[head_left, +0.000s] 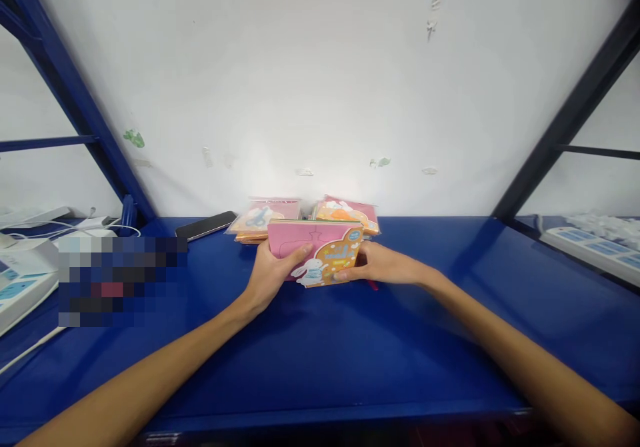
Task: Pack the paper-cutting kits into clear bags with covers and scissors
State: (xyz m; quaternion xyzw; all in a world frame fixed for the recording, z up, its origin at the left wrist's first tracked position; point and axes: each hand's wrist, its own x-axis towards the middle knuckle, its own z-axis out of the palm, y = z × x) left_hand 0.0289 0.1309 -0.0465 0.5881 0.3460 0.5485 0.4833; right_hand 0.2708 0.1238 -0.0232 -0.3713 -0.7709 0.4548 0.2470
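- 1 blue metal shelf [320, 347] under it all
- 2 hands, left hand [273, 275] and right hand [375, 264], clamped on opposite edges of 1 pink-and-orange rabbit booklet [315, 252], held right between them
- 2 plastic-wrapped packs [263, 219] just behind
- 1 black phone [206, 226] off left

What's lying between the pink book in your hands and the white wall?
In the head view, a plastic-wrapped pack and a second one lie on the blue metal shelf, just behind the pink book.
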